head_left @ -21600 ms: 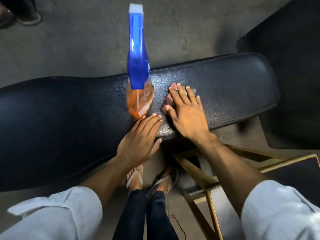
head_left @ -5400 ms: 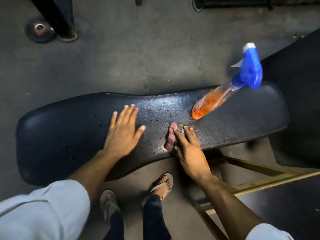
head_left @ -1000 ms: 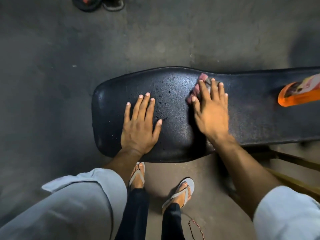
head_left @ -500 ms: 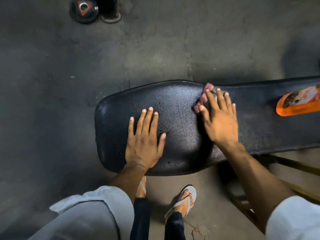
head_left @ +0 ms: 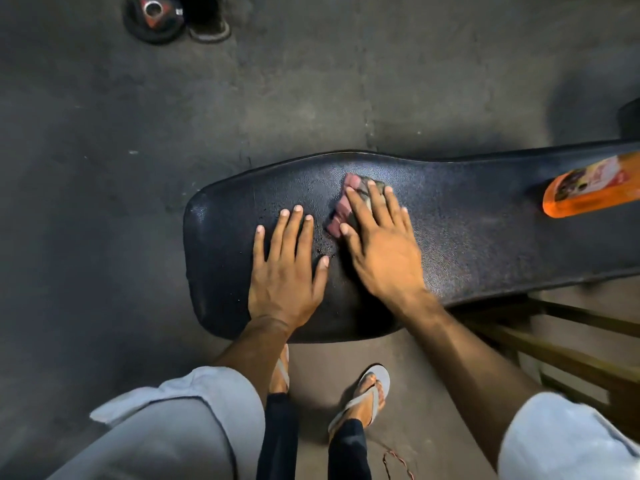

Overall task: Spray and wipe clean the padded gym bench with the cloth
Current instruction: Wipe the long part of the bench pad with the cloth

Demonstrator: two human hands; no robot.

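Straight, slightly spread fingers (head_left: 372,199) of the right hand (head_left: 381,247) press the folded pink cloth (head_left: 343,206) flat on the black padded counter (head_left: 485,244), the left hand (head_left: 285,268) lies flat beside it with fingers straight, and the orange spray bottle (head_left: 592,192) stands further right.

sleeves: pale grey-white, rolled up above the elbows, left sleeve (head_left: 180,420) and right sleeve (head_left: 568,441)
forearms: bare, no watch or rings visible
trousers (head_left: 346,448): dark, narrow legs
footwear: light grey flip-flops (head_left: 367,393), toes bare
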